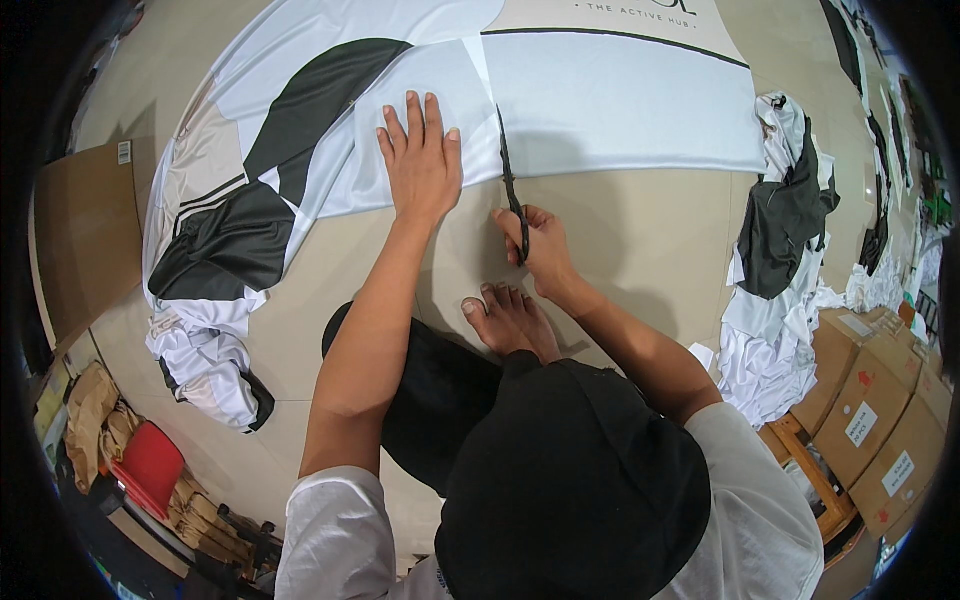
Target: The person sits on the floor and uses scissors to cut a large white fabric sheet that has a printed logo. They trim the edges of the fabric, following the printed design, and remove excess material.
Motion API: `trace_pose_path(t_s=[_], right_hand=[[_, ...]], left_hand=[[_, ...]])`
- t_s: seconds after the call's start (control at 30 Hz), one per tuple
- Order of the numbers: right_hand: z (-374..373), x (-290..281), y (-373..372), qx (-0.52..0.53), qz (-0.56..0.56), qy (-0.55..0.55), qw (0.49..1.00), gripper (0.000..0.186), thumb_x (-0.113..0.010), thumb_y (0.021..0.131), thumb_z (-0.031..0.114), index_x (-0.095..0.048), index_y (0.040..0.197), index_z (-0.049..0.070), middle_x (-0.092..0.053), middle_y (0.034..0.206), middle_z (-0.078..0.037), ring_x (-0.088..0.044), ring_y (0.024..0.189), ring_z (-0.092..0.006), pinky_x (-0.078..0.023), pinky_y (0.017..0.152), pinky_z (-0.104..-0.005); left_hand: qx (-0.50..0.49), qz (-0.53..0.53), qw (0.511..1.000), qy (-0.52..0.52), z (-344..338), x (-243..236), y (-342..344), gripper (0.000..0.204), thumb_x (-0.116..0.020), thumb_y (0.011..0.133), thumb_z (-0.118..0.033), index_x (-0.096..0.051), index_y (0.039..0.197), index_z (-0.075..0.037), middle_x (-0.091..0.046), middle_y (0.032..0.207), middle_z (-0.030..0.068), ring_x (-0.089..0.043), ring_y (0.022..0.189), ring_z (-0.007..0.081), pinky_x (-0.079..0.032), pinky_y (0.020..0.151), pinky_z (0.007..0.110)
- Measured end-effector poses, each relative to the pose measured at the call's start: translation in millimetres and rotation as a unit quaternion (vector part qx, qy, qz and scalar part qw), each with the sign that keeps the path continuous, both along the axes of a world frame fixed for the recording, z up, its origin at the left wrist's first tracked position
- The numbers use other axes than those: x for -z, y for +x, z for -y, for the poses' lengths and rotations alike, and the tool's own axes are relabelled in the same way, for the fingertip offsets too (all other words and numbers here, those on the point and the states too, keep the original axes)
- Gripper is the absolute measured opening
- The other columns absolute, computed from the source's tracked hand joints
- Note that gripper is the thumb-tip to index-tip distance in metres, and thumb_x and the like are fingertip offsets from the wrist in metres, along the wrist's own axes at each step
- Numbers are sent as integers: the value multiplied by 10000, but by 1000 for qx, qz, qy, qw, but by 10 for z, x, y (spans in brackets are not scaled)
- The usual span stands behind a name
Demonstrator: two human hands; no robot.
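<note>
Cloth (630,110): spread on the tiled floor (665,235), ahead of me, running toward the floor's far side. White for the most part, with a dark panel (320,95) left of centre. Its near edge crosses in front of me, roughly level on the right, folded and uneven on the left.

Left grip (420,165): palm down on the white cloth, fingers slightly apart, thumb out toward the scissors (507,165); clamped on nothing.

Right grip (540,245): closed around the scissors' handles, just short of the cloth's near edge, over bare floor. Blades point away from me and cross that edge, tip on the white. They look near together; exact gap cannot be told.

Room: bare floor between the near edge and my foot (515,325), which sits just behind the right grip. More open floor right of that grip, as far as the white and dark heap (780,230), which meets the cloth's right edge. To the left, bare floor up to a crumpled bundle (215,375). Boxes (865,400) bound the floor's right side; a cardboard sheet (90,230) stands at its left.
</note>
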State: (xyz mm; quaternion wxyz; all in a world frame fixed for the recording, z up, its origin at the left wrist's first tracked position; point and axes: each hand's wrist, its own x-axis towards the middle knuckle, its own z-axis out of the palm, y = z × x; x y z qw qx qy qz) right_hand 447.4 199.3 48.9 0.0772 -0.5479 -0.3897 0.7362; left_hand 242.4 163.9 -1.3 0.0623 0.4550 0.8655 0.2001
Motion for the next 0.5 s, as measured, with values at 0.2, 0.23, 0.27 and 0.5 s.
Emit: trace_pose_path(t_s=[0.2,0.23,0.27,0.5], right_hand=[[-8,10,-17,-1,9,1,1000,383,-862,940,347,-628,791,83,-593,631,2,-542,496,-92,-416,477,-265],[-7,15,-17,-2,11,1,1000,382,-862,941,347,-630,794,82,-594,632,3,-544,499,-92,-417,478,-266],[-5,16,-16,-1,8,2,1000,377,-860,942,342,-632,794,81,-593,633,4,-544,501,-92,-418,480,-266],[16,-3,-20,2,13,6,1000,355,-848,950,308,-632,781,84,-586,638,14,-538,508,-89,-420,486,-265]], left_hand=[[-1,-8,1000,2,2,7,3,654,-421,1157,-380,-354,1723,-60,-258,1814,204,-137,1660,541,-104,1344,651],[-1,-9,1000,2,2,8,2,654,-421,1156,-380,-354,1723,-60,-257,1815,204,-136,1660,541,-103,1344,651],[0,-10,1000,1,3,10,0,654,-421,1156,-380,-355,1723,-59,-257,1815,204,-136,1660,541,-102,1344,650],[1,-10,1000,4,3,1,4,653,-424,1155,-374,-357,1720,-54,-259,1812,211,-135,1660,544,-97,1343,652]])
